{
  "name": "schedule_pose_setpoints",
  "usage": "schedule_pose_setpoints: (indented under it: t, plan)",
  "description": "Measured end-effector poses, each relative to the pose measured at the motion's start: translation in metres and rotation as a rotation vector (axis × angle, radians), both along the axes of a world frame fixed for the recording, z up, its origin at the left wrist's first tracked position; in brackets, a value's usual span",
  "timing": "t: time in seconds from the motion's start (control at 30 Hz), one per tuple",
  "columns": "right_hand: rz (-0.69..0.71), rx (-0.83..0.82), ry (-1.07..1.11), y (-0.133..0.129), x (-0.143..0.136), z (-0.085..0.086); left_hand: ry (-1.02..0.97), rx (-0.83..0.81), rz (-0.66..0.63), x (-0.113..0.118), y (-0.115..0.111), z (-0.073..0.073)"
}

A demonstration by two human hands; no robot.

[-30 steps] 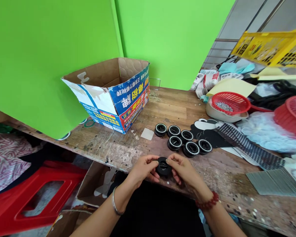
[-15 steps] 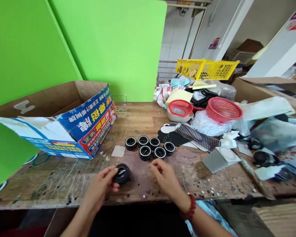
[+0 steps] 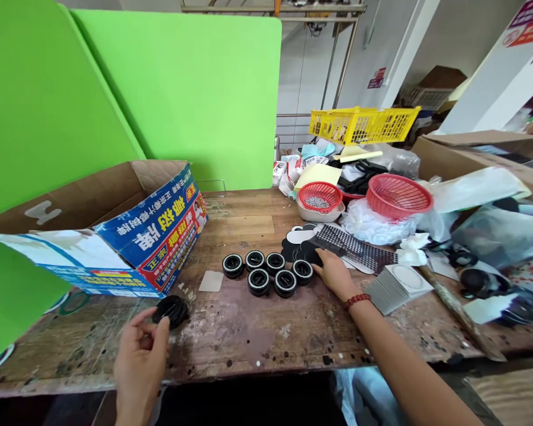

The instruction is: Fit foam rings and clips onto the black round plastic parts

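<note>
My left hand [image 3: 144,349] is at the lower left, its fingers curved apart beside a round black piece [image 3: 171,312] that rests on the table. My right hand [image 3: 335,273] reaches to the black discs [image 3: 302,251], fingertips at their edge; whether it pinches one is too small to tell. Just left of it stands a round black case with a pale ring [image 3: 302,271], one of several grouped mid-table. A pale square card [image 3: 211,281] lies left of the group.
A blue printed carton [image 3: 148,236] stands at the left before green panels [image 3: 182,94]. Rightward are a red basket with small parts [image 3: 320,196], another red basket [image 3: 398,196], a stack of grey cards [image 3: 388,290], a wooden stick [image 3: 462,313] and a yellow crate [image 3: 364,125].
My left hand and the round black piece have moved left, and its fingers have opened. My right hand has reached forward and right to the black discs. The view has shifted slightly.
</note>
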State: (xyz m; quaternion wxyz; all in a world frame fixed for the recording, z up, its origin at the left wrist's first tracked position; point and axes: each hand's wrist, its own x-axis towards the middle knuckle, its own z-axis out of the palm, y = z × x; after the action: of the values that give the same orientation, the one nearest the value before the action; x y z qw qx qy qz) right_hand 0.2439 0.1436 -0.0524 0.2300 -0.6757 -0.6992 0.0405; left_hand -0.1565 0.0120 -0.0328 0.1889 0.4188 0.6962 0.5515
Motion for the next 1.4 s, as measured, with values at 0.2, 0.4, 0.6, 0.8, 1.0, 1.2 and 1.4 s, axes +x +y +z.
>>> schedule_pose_setpoints:
  t: [0.2,0.4,0.6,0.8,1.0,1.2,1.4]
  plan:
    - [-0.100,-0.002,-0.041,-0.001,0.002,0.001,-0.094,-0.005,-0.153,0.039,-0.015,-0.003]
    - [-0.349,0.213,0.083,-0.012,0.002,0.023,-0.304,-0.120,-0.283,0.063,-0.016,0.004]
    - [0.060,0.728,0.322,-0.075,-0.067,0.051,-0.763,-0.330,-0.615,0.093,-0.014,0.022]
    - [0.768,0.580,0.332,-0.121,-0.134,0.021,-0.984,-0.209,-0.713,0.101,-0.007,0.041]
    - [0.647,0.454,0.386,-0.114,-0.151,0.018,-0.910,-0.208,-0.615,0.084,-0.012,0.031]
    - [0.630,0.132,0.521,-0.107,-0.162,0.038,-0.806,-0.131,-0.575,0.078,-0.016,0.032]
    - [0.635,0.193,0.495,-0.109,-0.174,0.036,-0.671,-0.168,-0.468,0.078,-0.014,0.028]
